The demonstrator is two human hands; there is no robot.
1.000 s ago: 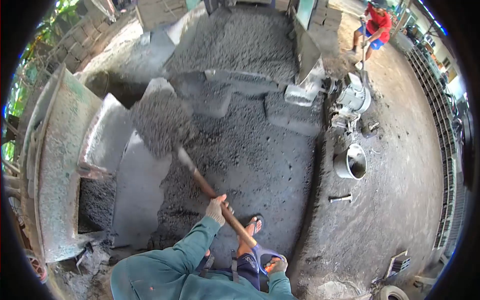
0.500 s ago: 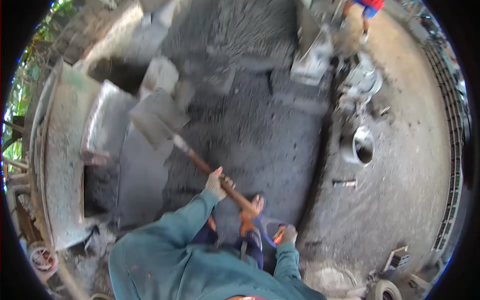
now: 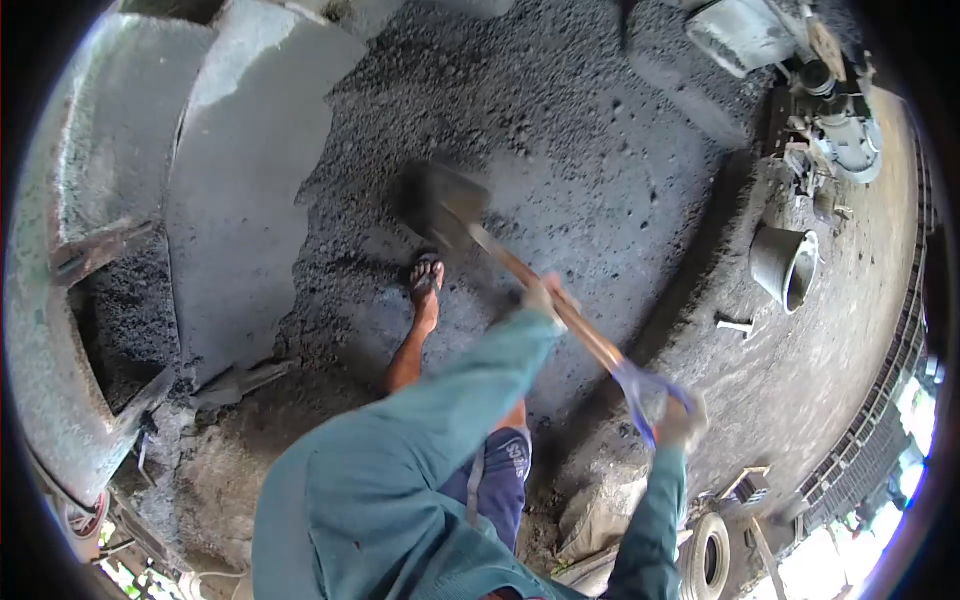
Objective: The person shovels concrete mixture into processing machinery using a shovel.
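Note:
A shovel (image 3: 520, 272) slants across the middle of the view, with a wooden shaft and a blue D-shaped grip. My left hand (image 3: 545, 297) is closed around the shaft, partway down. At the upper end, my right hand (image 3: 684, 422) grips the blue handle. The dark blade (image 3: 440, 205), blurred by motion, overlaps the grey gravelly mix (image 3: 400, 120) just ahead of my sandalled foot (image 3: 426, 280).
To the left lie a smooth grey slab (image 3: 240, 200) and a curved metal sheet (image 3: 30, 330). Along the right stand a bucket tipped on its side (image 3: 785, 268), a hammer-like tool (image 3: 735, 326), a pale container (image 3: 742, 35) and a tyre (image 3: 706, 555).
The shovel blade has swung from beside the metal sheets on the left to over the gravelly mix. My view has shifted, and the person at upper right has left it.

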